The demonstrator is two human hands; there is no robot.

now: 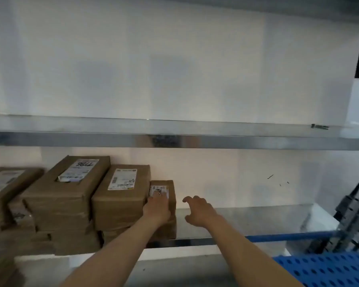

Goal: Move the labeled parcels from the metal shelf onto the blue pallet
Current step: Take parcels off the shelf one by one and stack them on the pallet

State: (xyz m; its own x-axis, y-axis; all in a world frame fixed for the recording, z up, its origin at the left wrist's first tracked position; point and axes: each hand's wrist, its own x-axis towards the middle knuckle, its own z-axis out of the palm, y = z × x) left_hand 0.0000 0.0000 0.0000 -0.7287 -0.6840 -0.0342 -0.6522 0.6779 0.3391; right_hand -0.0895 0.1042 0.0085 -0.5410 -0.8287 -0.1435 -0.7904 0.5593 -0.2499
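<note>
The left grip (157, 206) and right grip (199, 212) are bare hands. The left forearm (122, 251) and right forearm (234, 251) are bare too, uncovered to the bottom of the view.

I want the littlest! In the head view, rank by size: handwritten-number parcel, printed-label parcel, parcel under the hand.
1. handwritten-number parcel, though only slightly bigger-looking than the next.
2. printed-label parcel.
3. small parcel under the left hand, clearly smallest.

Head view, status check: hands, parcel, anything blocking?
Left hand resting on small parcel, fingers over its label. Right hand open, just right of it, not touching. Parcel on metal shelf, butted against bigger parcel on its left; right side free.
</note>
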